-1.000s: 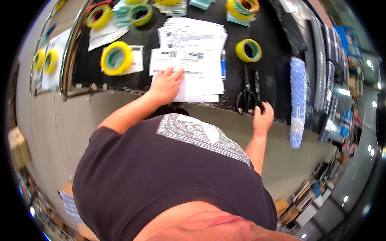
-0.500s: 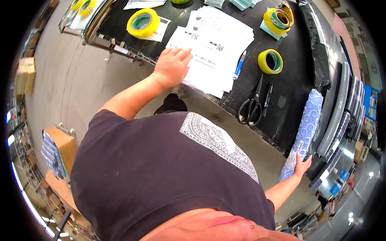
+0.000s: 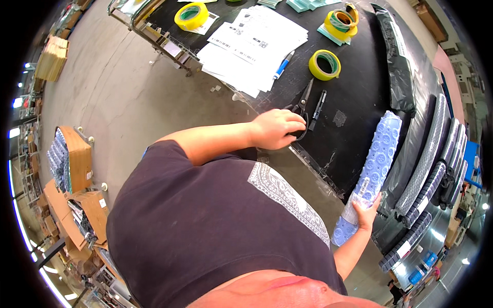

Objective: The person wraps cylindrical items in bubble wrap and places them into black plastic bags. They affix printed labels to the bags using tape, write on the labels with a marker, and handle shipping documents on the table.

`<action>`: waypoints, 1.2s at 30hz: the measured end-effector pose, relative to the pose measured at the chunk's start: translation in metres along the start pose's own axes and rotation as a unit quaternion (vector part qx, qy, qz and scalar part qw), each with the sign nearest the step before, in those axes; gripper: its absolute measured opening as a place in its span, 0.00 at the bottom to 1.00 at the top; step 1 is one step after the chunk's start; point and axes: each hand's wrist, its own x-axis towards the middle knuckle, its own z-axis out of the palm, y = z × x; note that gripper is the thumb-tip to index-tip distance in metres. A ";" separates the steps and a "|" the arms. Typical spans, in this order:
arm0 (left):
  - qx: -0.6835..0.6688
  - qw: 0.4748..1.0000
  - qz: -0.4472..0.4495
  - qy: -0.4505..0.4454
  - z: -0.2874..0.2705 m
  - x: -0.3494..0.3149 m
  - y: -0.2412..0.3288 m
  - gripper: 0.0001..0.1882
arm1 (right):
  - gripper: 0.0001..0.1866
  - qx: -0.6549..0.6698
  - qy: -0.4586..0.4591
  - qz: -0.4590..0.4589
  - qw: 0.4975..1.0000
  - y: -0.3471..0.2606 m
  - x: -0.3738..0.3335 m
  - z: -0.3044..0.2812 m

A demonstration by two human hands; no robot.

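Presently, lower right of frame, right hand [image 3: 365,215] clasps the blue roll [image 3: 374,161] overhanging the desk [image 3: 341,146]; near centre, left hand [image 3: 279,128] curls over handles of black scissors [image 3: 305,97], whether gripping, cannot tell.

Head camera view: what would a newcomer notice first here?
Probably the long light-blue roll toward the right, its near end in the right hand. Next, bright white sheets lie spread on the black table, with a yellow tape roll to their right. The left hand is at the scissors.
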 end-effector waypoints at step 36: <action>0.335 0.898 -0.021 -0.286 0.390 0.255 0.226 0.13 | 0.52 0.684 -0.098 0.049 0.721 0.225 -0.245 -0.111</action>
